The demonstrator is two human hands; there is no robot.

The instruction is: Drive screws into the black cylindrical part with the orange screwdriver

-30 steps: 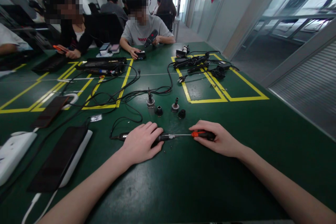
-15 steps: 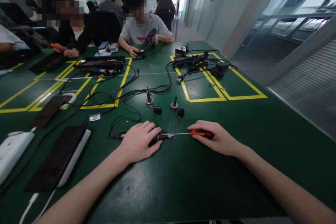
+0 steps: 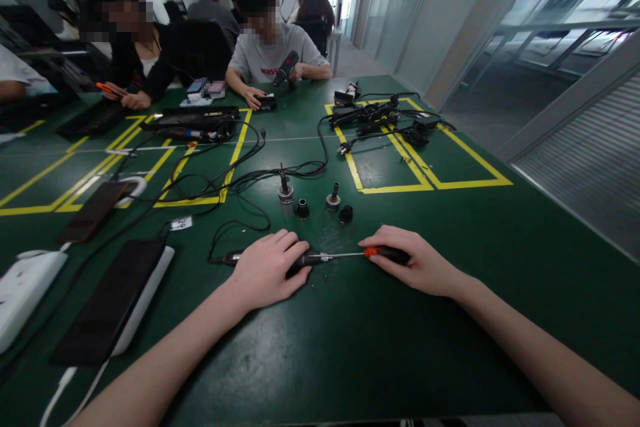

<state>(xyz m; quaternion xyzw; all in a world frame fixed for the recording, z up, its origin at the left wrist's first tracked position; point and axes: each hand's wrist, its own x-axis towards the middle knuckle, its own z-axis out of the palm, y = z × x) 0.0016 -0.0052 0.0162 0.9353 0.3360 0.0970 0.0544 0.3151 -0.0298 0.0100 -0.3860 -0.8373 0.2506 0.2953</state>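
Observation:
My left hand (image 3: pixel 273 267) lies over a black corded hand tool (image 3: pixel 313 258) on the table, fingers wrapped round its body. The tool's narrow metal end faces right. My right hand (image 3: pixel 413 260) grips a screwdriver (image 3: pixel 387 254) by its red and black handle, thumb and fingertips near the red front. The screwdriver's thin shaft points left and meets the tool's metal end; the exact contact is too small to see. Tiny screw-like pieces (image 3: pixel 314 287) lie just below the tool. Behind the hands stand two metal parts with upright stems (image 3: pixel 285 195) (image 3: pixel 333 198) and two small black caps (image 3: pixel 303 209) (image 3: pixel 345 214).
Black cables (image 3: pixel 280 175) run across the green table (image 3: pixel 400 360). At left lie phones (image 3: pixel 113 300) and a white power strip (image 3: pixel 30 293). Tangled black cords (image 3: pixel 380 117) lie at back right. Across the table, a co-worker in a grey shirt (image 3: pixel 280 57) holds a drill (image 3: pixel 287 69).
The screwdriver's handle has turned in my right hand, so more black shows along it. My left hand and the corded tool have stayed in place.

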